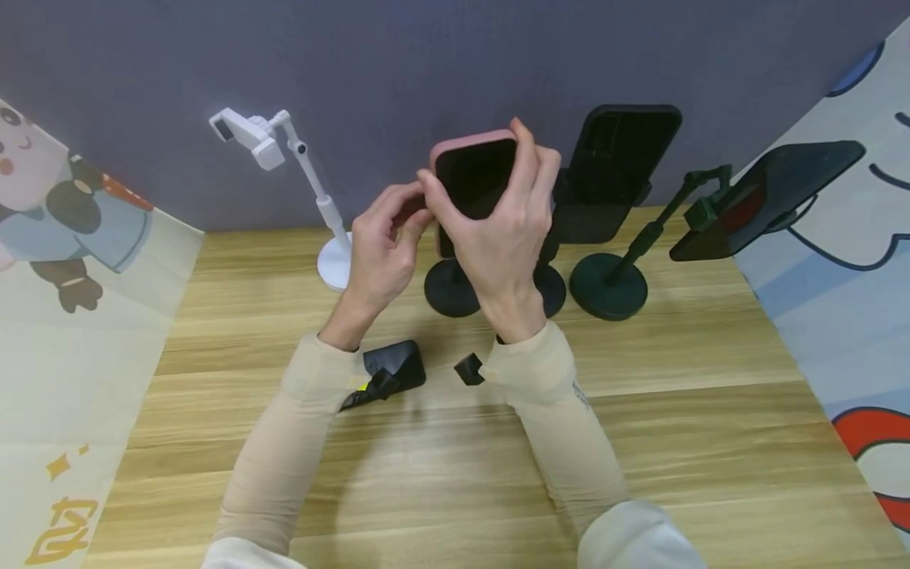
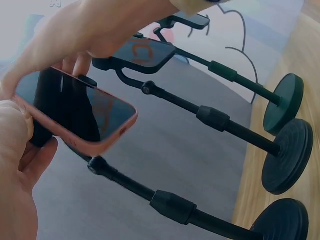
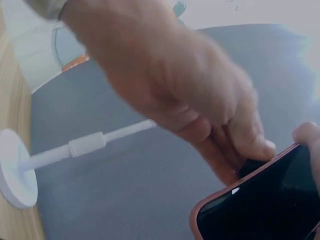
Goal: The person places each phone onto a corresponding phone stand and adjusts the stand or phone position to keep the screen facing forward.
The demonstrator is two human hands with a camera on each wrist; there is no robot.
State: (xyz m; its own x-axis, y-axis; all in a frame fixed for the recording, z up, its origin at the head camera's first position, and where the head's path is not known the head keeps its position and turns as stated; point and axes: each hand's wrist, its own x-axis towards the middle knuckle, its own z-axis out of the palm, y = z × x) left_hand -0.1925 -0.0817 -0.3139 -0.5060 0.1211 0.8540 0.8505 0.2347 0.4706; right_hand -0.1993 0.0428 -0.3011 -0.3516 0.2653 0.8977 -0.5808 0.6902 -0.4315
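A phone in a pink case (image 1: 475,186) is held up, screen toward me, at the top of a black phone stand (image 2: 172,207). Its round base (image 1: 451,292) sits on the table. My right hand (image 1: 506,225) grips the phone with thumb and fingers on opposite edges. On the phone's other long edge, my left hand (image 1: 384,241) pinches the stand's black clamp (image 3: 250,167) between thumb and curled fingers. The right wrist view shows that clamp against the case edge. Most of the clamp is hidden behind the phone.
At left is a white phone stand (image 1: 313,174) with no phone in it. To the right, a black phone (image 1: 626,150) and another phone (image 1: 775,197), on a green stand (image 1: 610,288), are mounted. A black wallet-like item (image 1: 407,365) and small black piece (image 1: 469,369) lie on the table.
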